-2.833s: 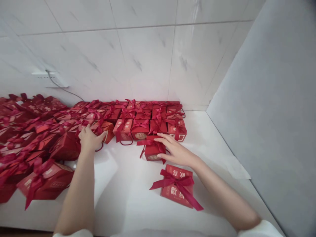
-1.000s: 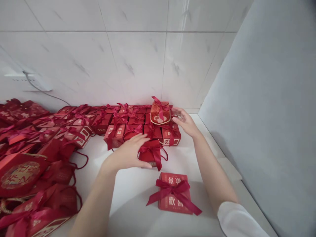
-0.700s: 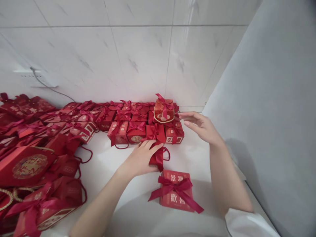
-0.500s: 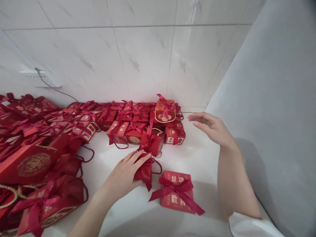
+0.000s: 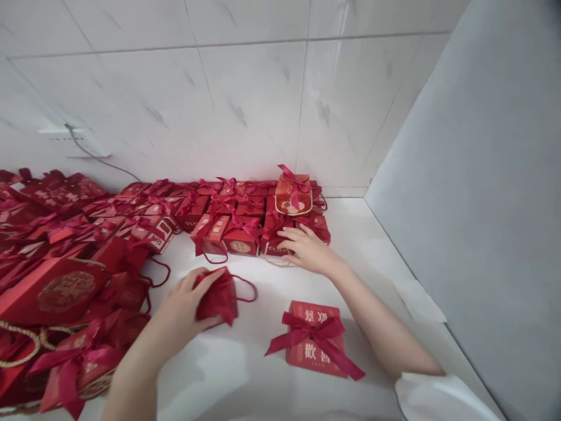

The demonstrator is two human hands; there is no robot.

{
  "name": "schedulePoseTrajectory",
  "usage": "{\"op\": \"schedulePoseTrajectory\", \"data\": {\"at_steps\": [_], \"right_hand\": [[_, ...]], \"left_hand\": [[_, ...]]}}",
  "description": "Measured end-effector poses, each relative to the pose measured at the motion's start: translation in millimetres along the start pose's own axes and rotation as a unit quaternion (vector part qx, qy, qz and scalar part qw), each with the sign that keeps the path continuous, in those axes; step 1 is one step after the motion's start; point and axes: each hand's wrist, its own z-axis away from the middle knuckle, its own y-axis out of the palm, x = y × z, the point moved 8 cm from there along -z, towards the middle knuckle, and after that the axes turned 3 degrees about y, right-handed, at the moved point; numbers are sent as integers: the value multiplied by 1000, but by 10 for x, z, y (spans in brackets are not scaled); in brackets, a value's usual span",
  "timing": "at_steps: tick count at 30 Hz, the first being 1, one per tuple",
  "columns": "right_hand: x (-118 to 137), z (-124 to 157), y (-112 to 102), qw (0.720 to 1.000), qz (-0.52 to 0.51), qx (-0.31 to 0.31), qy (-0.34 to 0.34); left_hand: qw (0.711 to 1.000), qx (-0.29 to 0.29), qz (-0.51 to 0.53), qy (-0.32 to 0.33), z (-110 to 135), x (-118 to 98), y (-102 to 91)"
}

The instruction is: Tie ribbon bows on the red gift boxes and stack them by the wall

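Note:
My left hand grips a small red gift box with a dark red ribbon on the white counter, left of centre. My right hand lies with fingers spread on the front of a red box in the front row of the block of boxes against the wall. One red box with a gold-edged oval and a ribbon stands on top of that block. A flat red box with a bow and gold characters lies near me on the counter, touched by neither hand.
Several red ribboned boxes stand in rows along the tiled wall. A heap of larger red bags with gold rope handles fills the left. A grey wall closes the right side. A power strip and cable hang at the back left.
My left hand has pulled the small red box away from the rows, leftward and toward me. My right hand came down from the air onto the tipped front-row box, which now stands back in line.

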Motion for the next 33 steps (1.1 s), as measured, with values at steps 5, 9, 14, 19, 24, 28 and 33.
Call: {"op": "schedulePoseTrajectory", "data": {"at_steps": [5, 9, 14, 19, 24, 28, 33], "right_hand": [[-65, -15, 32, 1000, -5, -13, 9], [-69, 0, 26, 1000, -24, -17, 6], [-72, 11, 38, 1000, -26, -11, 5], [-75, 12, 58, 1000, -18, -13, 4], [-73, 29, 82, 1000, -8, -12, -5], [-68, 32, 75, 1000, -8, -9, -7], [-56, 25, 73, 1000, -6, -12, -6]], "left_hand": [[969, -76, -125, -197, 199, 989, -111], [964, -101, -126, -209, -221, 1186, -147], [966, -140, -92, -196, -807, 1175, -149], [961, -177, -28, -209, -1038, 1201, -96], [959, -180, 4, -218, -639, 826, -289], [942, -205, -74, -256, 199, 442, -614], [859, -166, -70, -480, 1207, 817, -304]]}}
